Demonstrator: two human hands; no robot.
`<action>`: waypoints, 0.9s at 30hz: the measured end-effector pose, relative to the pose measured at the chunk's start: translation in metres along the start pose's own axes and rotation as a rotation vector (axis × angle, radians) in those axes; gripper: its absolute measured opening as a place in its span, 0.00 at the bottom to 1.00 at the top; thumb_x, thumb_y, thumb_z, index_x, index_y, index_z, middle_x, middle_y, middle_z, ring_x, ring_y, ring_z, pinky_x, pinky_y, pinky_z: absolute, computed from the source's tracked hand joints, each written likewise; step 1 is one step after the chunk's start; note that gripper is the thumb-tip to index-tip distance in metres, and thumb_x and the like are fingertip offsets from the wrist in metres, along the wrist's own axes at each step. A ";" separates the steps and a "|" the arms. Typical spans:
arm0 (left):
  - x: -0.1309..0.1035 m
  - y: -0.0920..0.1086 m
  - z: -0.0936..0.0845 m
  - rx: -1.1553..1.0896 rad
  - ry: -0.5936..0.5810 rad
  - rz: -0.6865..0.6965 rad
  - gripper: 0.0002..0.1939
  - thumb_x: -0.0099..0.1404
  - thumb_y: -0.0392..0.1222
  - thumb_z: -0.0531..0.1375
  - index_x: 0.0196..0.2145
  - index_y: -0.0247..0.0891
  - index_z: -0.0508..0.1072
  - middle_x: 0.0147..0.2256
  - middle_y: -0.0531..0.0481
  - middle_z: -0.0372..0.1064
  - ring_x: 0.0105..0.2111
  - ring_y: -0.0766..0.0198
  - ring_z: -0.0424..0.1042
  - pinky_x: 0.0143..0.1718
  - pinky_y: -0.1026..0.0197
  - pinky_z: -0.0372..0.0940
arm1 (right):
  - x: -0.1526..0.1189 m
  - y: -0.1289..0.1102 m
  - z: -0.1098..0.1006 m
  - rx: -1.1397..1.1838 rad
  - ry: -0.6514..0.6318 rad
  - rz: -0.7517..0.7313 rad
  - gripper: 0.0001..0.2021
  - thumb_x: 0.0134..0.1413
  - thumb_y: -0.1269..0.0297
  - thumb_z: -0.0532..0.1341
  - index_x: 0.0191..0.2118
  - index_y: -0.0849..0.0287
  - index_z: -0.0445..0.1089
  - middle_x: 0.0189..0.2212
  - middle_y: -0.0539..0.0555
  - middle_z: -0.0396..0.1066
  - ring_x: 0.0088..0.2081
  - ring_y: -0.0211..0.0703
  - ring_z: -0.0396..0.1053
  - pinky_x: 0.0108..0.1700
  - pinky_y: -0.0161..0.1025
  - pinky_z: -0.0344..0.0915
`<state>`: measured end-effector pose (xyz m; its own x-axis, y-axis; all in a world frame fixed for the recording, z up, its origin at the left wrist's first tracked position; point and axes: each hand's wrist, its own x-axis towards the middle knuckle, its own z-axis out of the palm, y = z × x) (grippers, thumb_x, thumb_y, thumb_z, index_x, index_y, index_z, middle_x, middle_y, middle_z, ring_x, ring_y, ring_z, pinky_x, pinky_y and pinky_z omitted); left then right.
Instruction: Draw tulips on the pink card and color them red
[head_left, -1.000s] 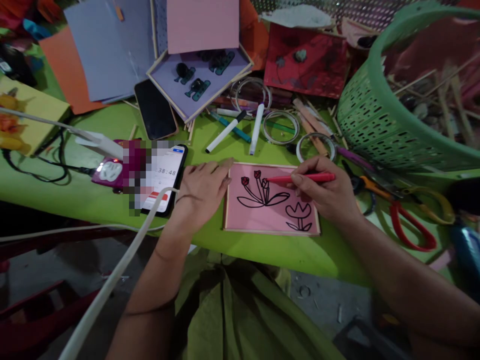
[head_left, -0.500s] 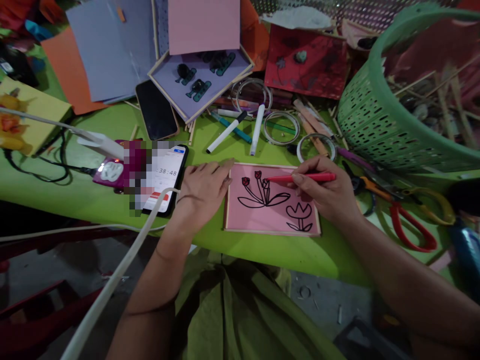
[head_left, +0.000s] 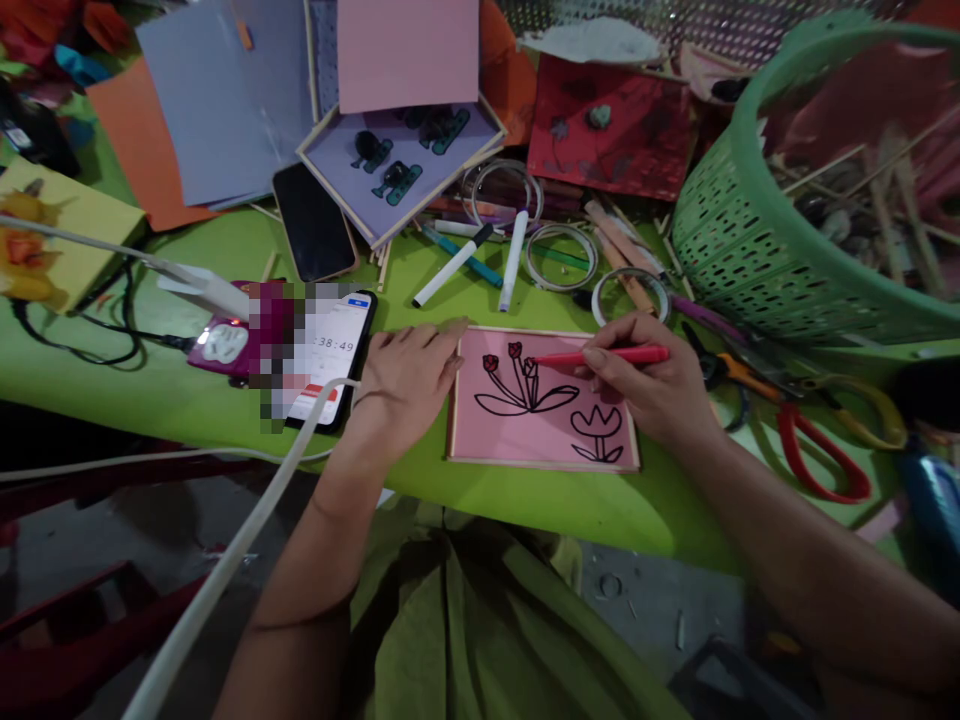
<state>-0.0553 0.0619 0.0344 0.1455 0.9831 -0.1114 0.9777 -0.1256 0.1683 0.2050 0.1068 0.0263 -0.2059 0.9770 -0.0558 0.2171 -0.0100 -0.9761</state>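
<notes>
A pink card with thin wooden sticks along its edges lies on the green table in front of me. Black outlines of flowers and leaves are drawn on it, and two of the blooms are coloured red. In my right hand a red marker is pinched, its tip at the third bloom of the left-hand flower group. My left hand lies flat, fingers outstretched, at the card's left edge. Beside that hand rests a lit phone showing a timer.
Behind the card lie white markers, tape rolls and a dark phone. A green basket of sticks stands back right, above red-handled scissors. A white cable crosses near my left forearm. Framed cards sit at the back.
Both hands and the card hold almost the same position. The view has shifted very slightly, and the phone's timer has advanced by one second.
</notes>
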 end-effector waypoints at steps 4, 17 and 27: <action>0.000 0.001 -0.002 0.003 -0.031 -0.014 0.23 0.81 0.43 0.51 0.70 0.48 0.68 0.50 0.44 0.78 0.52 0.49 0.77 0.51 0.49 0.65 | 0.000 0.001 -0.001 -0.023 0.003 0.014 0.18 0.51 0.49 0.76 0.30 0.54 0.71 0.24 0.47 0.71 0.21 0.35 0.67 0.23 0.36 0.67; 0.000 0.000 -0.001 0.004 -0.013 -0.002 0.23 0.81 0.43 0.51 0.69 0.48 0.68 0.50 0.44 0.79 0.51 0.49 0.77 0.50 0.48 0.65 | -0.002 -0.001 -0.001 -0.041 -0.005 0.023 0.16 0.53 0.51 0.75 0.30 0.54 0.70 0.24 0.48 0.71 0.21 0.36 0.67 0.23 0.37 0.65; -0.001 -0.002 0.003 -0.003 0.016 0.013 0.23 0.81 0.42 0.51 0.70 0.46 0.68 0.50 0.43 0.79 0.50 0.49 0.77 0.49 0.49 0.64 | -0.002 -0.002 -0.001 -0.014 -0.005 0.076 0.15 0.50 0.53 0.75 0.30 0.53 0.71 0.22 0.48 0.71 0.21 0.38 0.67 0.21 0.36 0.63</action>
<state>-0.0569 0.0612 0.0314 0.1554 0.9834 -0.0937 0.9753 -0.1377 0.1725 0.2065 0.1051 0.0284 -0.1934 0.9724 -0.1307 0.2454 -0.0811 -0.9660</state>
